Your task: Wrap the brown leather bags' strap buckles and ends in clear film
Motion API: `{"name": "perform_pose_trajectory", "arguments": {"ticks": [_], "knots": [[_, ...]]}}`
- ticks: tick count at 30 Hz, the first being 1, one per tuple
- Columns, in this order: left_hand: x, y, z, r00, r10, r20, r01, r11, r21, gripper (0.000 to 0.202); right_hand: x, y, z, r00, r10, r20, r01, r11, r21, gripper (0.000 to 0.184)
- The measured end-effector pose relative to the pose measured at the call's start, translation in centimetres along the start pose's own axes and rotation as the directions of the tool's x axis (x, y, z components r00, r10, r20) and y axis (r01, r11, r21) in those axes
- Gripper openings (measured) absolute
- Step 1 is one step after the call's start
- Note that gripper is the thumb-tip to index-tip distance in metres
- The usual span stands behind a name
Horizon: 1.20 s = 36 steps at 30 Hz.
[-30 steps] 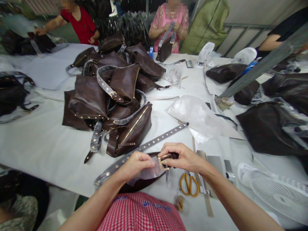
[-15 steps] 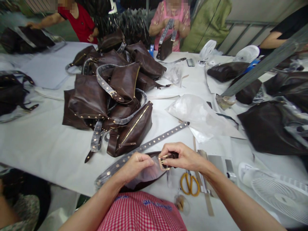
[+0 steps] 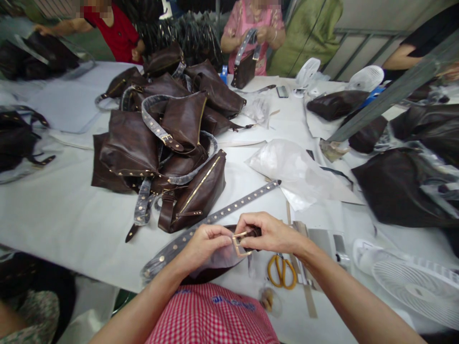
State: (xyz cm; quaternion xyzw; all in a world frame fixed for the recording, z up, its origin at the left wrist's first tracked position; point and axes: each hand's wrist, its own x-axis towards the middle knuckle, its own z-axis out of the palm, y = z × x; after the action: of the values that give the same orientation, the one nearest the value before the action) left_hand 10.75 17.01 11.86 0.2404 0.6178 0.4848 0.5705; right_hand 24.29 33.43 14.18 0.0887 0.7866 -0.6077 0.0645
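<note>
My right hand (image 3: 270,232) is closed on a gold buckle (image 3: 235,247) with a short dark brown leather strap end folded behind it. Close against the buckle's left side, my left hand (image 3: 208,241) pinches a piece of thin clear plastic film (image 3: 222,256), its fingertips at the frame. Beneath both hands lies a dark brown leather bag (image 3: 211,274), partly hidden by my arms. A studded strap (image 3: 247,198) wrapped in film runs from the bag away across the table to a dark pointed tip.
Several brown bags are heaped (image 3: 132,143) ahead on the left. Yellow-handled scissors (image 3: 282,271) lie right of my hands, a white fan (image 3: 418,289) beyond them. A clear plastic bag (image 3: 287,162) sits ahead. A metal post (image 3: 387,102) slants at right. Co-workers handle bags across the table.
My left fingers have come up against the buckle, which has tilted and shows more of its frame. The right hand keeps its hold. The view has shifted slightly.
</note>
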Motion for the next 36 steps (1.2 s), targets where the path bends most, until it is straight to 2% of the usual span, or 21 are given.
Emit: {"name": "perform_pose_trajectory", "arguments": {"ticks": [5, 10, 14, 18, 21, 25, 31, 36], "knots": [[-0.4, 0.7, 0.5, 0.999, -0.04, -0.012, 0.04, 0.999, 0.005, 0.019, 0.3, 0.1, 0.3, 1.0, -0.024, 0.001, 0.024, 0.995, -0.092, 0.007], [-0.3, 0.8, 0.8, 0.998, -0.02, -0.053, 0.022, 0.999, 0.041, 0.021, 0.8, 0.2, 0.4, 0.999, -0.012, 0.033, 0.015, 0.992, -0.122, 0.009], [-0.3, 0.6, 0.4, 0.995, -0.046, -0.089, 0.045, 0.999, -0.007, 0.02, 0.7, 1.3, -0.6, 0.987, 0.078, 0.142, -0.078, 0.997, -0.009, 0.029], [-1.0, 0.6, -0.2, 0.991, -0.109, -0.073, 0.103, 0.992, -0.071, 0.023, 0.1, 2.9, -1.6, 0.967, 0.105, 0.233, -0.101, 0.994, -0.03, 0.029], [-1.4, 0.7, -0.5, 0.987, -0.153, -0.051, 0.149, 0.986, -0.072, 0.025, -0.2, 3.5, -1.3, 0.972, 0.064, 0.225, -0.073, 0.997, 0.03, 0.03], [-1.4, 0.6, -0.5, 0.983, -0.18, -0.029, 0.179, 0.983, -0.028, 0.028, 0.1, 3.5, -0.5, 0.978, 0.103, 0.183, -0.103, 0.995, -0.012, 0.019], [-0.7, 0.2, -0.4, 0.991, -0.134, -0.02, 0.135, 0.977, 0.165, 0.025, 0.5, 3.7, -0.1, 0.986, 0.056, 0.16, -0.045, 0.997, -0.068, 0.018], [-0.4, 0.5, -0.1, 0.992, -0.126, -0.015, 0.126, 0.98, 0.151, 0.024, 0.2, 4.0, -0.4, 0.984, 0.036, 0.174, -0.039, 0.999, 0.015, 0.023]]}}
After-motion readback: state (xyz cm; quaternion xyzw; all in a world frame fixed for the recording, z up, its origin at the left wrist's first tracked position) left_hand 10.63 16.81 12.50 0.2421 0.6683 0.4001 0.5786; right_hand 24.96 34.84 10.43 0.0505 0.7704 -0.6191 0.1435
